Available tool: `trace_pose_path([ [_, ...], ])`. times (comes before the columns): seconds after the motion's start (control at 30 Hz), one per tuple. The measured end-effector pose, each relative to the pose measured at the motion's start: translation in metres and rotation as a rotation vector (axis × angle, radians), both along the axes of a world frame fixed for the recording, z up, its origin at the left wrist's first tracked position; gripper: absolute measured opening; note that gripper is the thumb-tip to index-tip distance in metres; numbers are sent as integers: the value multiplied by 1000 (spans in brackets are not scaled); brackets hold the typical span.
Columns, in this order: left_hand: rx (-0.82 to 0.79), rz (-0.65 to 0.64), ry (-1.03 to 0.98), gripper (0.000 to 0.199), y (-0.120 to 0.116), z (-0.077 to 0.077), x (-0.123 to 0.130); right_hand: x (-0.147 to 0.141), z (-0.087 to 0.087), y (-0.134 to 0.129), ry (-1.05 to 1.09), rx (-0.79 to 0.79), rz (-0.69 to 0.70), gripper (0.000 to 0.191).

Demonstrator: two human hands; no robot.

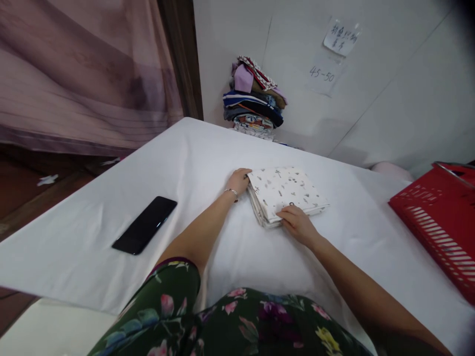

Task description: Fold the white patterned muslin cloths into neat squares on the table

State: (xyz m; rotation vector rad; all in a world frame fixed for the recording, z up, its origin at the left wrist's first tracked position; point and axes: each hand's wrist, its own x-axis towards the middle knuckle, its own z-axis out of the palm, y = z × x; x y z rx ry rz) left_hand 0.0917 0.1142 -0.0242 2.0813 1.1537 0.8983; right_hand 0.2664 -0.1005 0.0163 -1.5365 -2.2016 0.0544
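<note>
One folded printed cloth [287,185] near the far edge of the counter [215,148] — right hand [300,226] pinching its near edge, left hand [238,182] at far-left corner, grip unclear. Likely squaring the fold — next move probably needs layers aligned.

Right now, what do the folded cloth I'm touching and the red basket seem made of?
Folded cloth: probably cotton or similar fabric, matte, with soft layered edges and no shine. Red basket: likely moulded plastic, smooth-looking, given its uniform colour and regular slots.

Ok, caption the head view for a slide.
Left hand and right hand on a folded patterned cloth, between a black phone and a red basket.
</note>
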Motion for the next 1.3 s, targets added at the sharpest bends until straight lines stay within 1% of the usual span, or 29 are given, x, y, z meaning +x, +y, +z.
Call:
trace_pose_path([
  [0.13, -68, 50, -11, 36, 2, 1, 3, -4, -5, 2, -46, 0, 24, 24],
  [0.23, -37, 97, -3, 36, -2, 9, 0, -5, -4, 3, -32, -3, 37, 26],
  [0.33, 26, 164, 15, 31, -17, 22, -10, -8, -3, 1, 18, -11, 37, 27],
  [0.4, 20, 158, 49, 21, -34, 31, -19, -11, -1, 0, 60, -7, 24, 27],
  [0.47, -27, 103, 94, 12, -57, 37, -29, -16, -1, 1, 95, 5, 0, 26],
  [0.53, -96, 16, 123, 9, -82, 40, -36, -22, 0, 3, 107, 8, -15, 25],
  [0.67, -205, -221, 120, 14, -127, 38, -39, -30, 3, 9, 86, -2, 8, 23],
  [0.7, -226, -255, 108, 16, -135, 36, -37, -31, 3, 10, 83, -10, 14, 23],
  [0.77, -266, -265, 79, 18, -147, 34, -31, -32, 3, 12, 105, -35, 22, 19],
  [0.87, -333, -189, 71, 19, -154, 33, -22, -30, 2, 13, 257, -78, -15, 18],
  [0.97, -367, -104, 99, 20, -156, 32, -17, -27, 1, 11, 389, -69, -65, 19],
  [1.07, -359, -59, 106, 18, -158, 31, -18, -26, 1, 9, 359, -57, -31, 12],
  [1.13, -354, -34, 107, 19, -159, 30, -20, -27, 2, 9, 301, -66, -5, 14],
  [1.2, -353, -15, 119, 20, -160, 30, -21, -28, 2, 10, 245, -87, -3, 17],
  [1.3, -348, -11, 136, 19, -160, 30, -21, -31, 1, 15, 204, -143, -27, 14],
])
